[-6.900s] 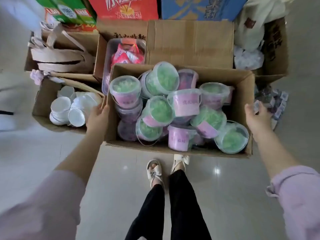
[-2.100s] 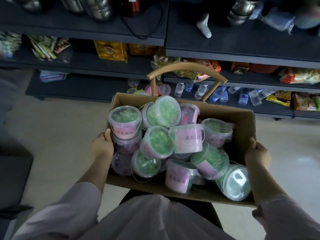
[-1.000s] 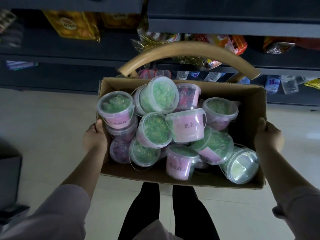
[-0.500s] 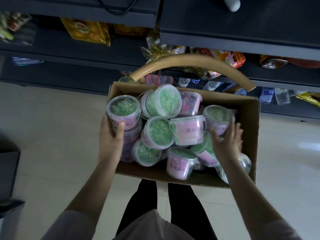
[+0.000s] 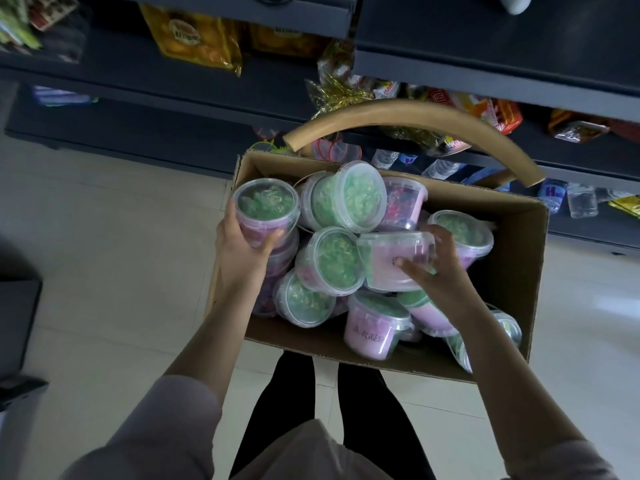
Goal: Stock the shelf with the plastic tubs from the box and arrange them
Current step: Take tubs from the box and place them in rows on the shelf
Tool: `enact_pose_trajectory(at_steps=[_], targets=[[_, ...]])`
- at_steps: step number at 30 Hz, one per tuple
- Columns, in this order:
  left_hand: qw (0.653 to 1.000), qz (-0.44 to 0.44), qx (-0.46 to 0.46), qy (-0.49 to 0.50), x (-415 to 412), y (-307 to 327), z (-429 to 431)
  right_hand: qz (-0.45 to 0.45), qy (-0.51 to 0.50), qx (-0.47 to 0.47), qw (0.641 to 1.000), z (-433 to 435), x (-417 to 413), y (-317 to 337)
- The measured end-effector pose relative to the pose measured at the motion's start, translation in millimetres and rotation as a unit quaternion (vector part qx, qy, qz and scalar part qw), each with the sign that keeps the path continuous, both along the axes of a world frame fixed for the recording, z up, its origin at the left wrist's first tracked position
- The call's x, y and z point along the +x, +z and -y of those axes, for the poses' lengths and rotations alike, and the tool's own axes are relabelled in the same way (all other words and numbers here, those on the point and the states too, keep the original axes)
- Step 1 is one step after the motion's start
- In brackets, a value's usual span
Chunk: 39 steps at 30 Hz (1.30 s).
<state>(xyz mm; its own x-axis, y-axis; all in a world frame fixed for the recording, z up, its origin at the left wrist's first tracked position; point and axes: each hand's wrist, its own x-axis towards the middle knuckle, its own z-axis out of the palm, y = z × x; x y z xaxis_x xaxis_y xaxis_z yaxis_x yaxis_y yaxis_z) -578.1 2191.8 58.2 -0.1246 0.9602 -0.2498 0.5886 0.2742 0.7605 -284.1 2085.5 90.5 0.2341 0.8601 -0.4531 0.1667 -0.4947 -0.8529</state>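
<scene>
Plastic tubs (image 5: 337, 263) with clear lids, green pieces and pink labels lie heaped in an open cardboard box (image 5: 509, 278) in front of the person, a few upright and most tipped over. The left hand (image 5: 242, 252) curls round the upright tub (image 5: 265, 211) in the box's far left corner, thumb on its pink wall. The right hand (image 5: 441, 277) grips a tilted tub (image 5: 388, 268) in the middle of the heap, thumb across its wall and fingers over its far side. Behind the box arcs a curved wooden rail (image 5: 415, 114). Beyond it stands a dark shelf (image 5: 485, 67) holding snack packets (image 5: 194, 39) and water bottles (image 5: 581, 204).
</scene>
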Motion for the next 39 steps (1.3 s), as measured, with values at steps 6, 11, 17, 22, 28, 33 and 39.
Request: enact_pose_trajectory(at_steps=[6, 11, 17, 22, 28, 33, 39], targets=[[0.998, -0.052, 0.028, 0.010, -2, 2, -2, 0.014, 0.002, -0.022, 1.000, -4, 3, -4], [0.997, -0.041, 0.048, 0.034, 4, 10, -1, 0.019, 0.013, -0.034, 0.999, -3, 5, -8], [0.999, -0.015, 0.025, 0.025, 14, 15, 0, 0.056, -0.007, -0.041, 0.998, -1, 5, -4], [0.998, -0.008, 0.050, 0.037, 17, 21, 5, 0.062, -0.021, -0.015, 0.998, 4, -1, 4], [0.991, 0.058, 0.095, 0.078, 27, 48, 18, 0.006, -0.079, 0.018, 0.997, 9, -2, 29], [0.968, 0.179, 0.130, 0.118, 27, 111, 30, -0.041, -0.128, 0.059, 0.989, 5, -11, 85], [0.921, 0.303, 0.197, 0.148, 10, 221, 40, -0.030, -0.145, 0.162, 0.976, -25, -40, 188]])
